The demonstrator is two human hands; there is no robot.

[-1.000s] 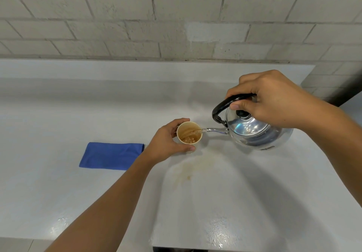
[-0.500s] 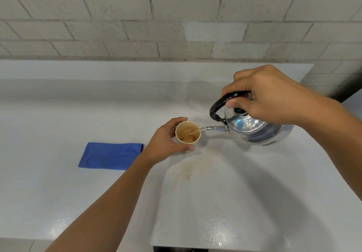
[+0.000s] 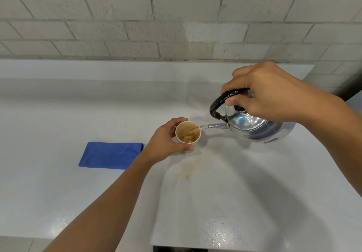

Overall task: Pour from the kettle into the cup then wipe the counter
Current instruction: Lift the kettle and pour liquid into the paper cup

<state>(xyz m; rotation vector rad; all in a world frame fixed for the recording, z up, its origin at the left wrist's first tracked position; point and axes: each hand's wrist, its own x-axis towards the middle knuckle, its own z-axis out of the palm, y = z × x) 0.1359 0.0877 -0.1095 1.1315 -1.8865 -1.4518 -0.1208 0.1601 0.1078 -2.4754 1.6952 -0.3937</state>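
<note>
A brown stain marks the white desk nearest the camera. Just beyond it, the left hand has its grip wrapped around the cup, which stands on the desk; a blue cloth lies to its left. Farther back, the right hand has its grip clamped on the black handle of the tilted kettle, whose spout pours into the cup.
</note>
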